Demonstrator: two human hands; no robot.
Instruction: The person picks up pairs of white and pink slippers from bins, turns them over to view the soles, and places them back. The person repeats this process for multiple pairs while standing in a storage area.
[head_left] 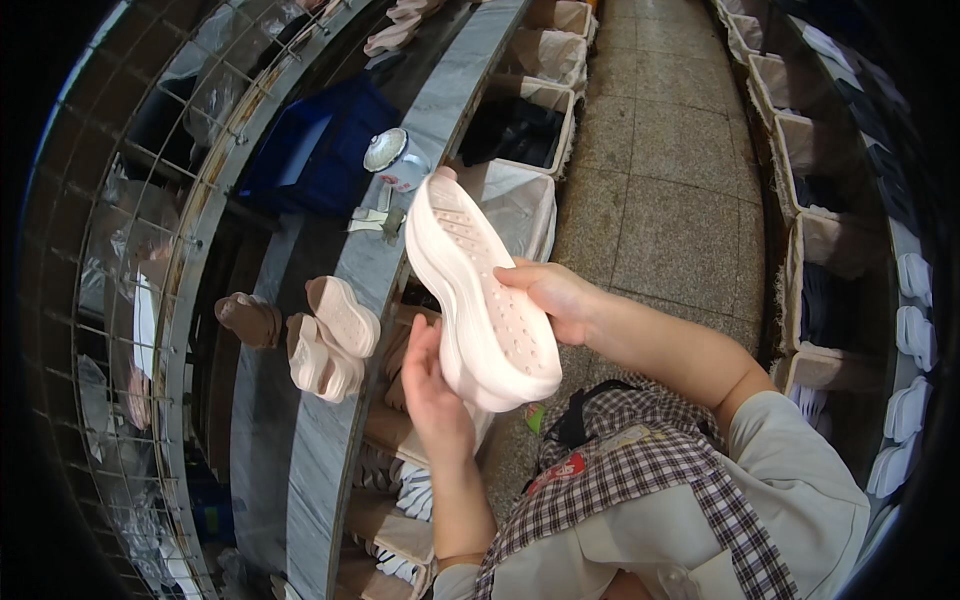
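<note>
Checked apron cloth (640, 480) fills the bottom of the view, and just above it both hands hold one pale pink shoe sole (480, 290) up in the air over the edge of the grey bench (400, 200). The left hand (432, 385) cups the near end from below and to the left, fingers up along the sole's side edge. The right hand (555, 298) clasps the right edge near the middle, thumb lying on the dimpled upper face. Both are closed on the sole; neither is free.

Judging by its thick foam look, the sole is probably light and somewhat springy, not fragile, with a matte surface that should not slip. The side edges, where the hands already are, look like the best places to grip.

Its long axis runs from the near end at the left hand away and slightly left, the far end pointing at a white round-lidded tin (392, 158) on the bench. The dimpled face is turned up towards the camera.

Left of the grip, more pink soles (330, 340) lie on the belt. Right of it, beyond the tiled floor (670, 200), stand lined bins (830, 240).
</note>
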